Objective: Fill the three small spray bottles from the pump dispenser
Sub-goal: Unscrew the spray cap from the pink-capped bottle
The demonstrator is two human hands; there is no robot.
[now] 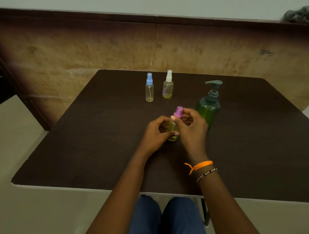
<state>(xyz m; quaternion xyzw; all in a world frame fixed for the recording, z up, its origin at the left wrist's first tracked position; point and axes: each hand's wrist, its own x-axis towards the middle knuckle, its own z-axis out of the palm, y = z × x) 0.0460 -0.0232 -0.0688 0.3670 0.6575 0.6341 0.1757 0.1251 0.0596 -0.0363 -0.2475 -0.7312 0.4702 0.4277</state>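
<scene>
- Small clear spray bottle with purple sprayer cap (pixel 174 125) stands upright at counter centre, held in both hands.
- Left hand (pixel 155 132): fingers clamped round the bottle body.
- Right hand (pixel 192 126): fingers pinching the purple cap.
- Likely step: twisting the cap; which way, can't tell.
- Do it well: brace body, turn cap only, keep upright.
- Green plastic pump dispenser (pixel 208 105) at 2 o'clock, near.
- Blue-capped clear spray bottle (pixel 149 87) and white-capped clear spray bottle (pixel 168 86) at 12 o'clock on dark brown counter (pixel 96 149).
</scene>
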